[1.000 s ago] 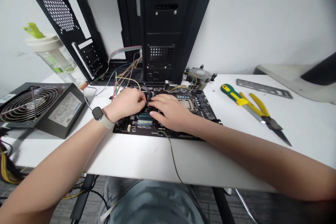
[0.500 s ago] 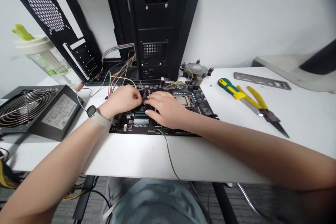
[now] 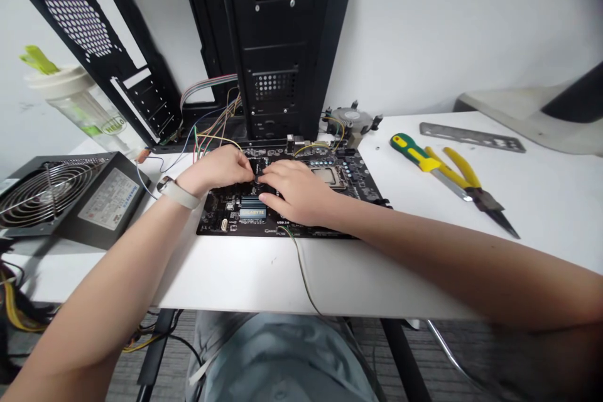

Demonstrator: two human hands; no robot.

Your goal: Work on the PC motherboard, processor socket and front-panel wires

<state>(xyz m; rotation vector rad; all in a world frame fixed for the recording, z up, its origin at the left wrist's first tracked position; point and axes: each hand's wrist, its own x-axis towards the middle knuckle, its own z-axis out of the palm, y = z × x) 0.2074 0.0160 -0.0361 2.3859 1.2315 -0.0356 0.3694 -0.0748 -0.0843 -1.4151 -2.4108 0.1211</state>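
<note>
A black motherboard [image 3: 308, 233] lies flat on the white table in front of me, with a blue heatsink [image 3: 253, 207] and a square processor in its socket [image 3: 327, 177]. My left hand [image 3: 227, 168] reaches over it from the left, thumb and forefinger pinched together at a small dark spot; what they grip there is hidden. Across the board's middle rests my right hand [image 3: 298, 190], its fingers stretched out and their tips close to the left fingertips. A thin cable [image 3: 300, 260] runs from the board's front edge over the table edge.
Behind the board stands a black computer case [image 3: 292, 44] with coloured wires [image 3: 207, 125]. Left are a power supply [image 3: 110, 201] and a cup [image 3: 78, 97]. A CPU cooler [image 3: 351, 118], a screwdriver [image 3: 414, 154], pliers [image 3: 475, 191] and a metal plate [image 3: 471, 136] lie right.
The view has shifted slightly. My left wrist has turned a little, so the watch face shows less. Both hands stay at the same spot on the motherboard.
</note>
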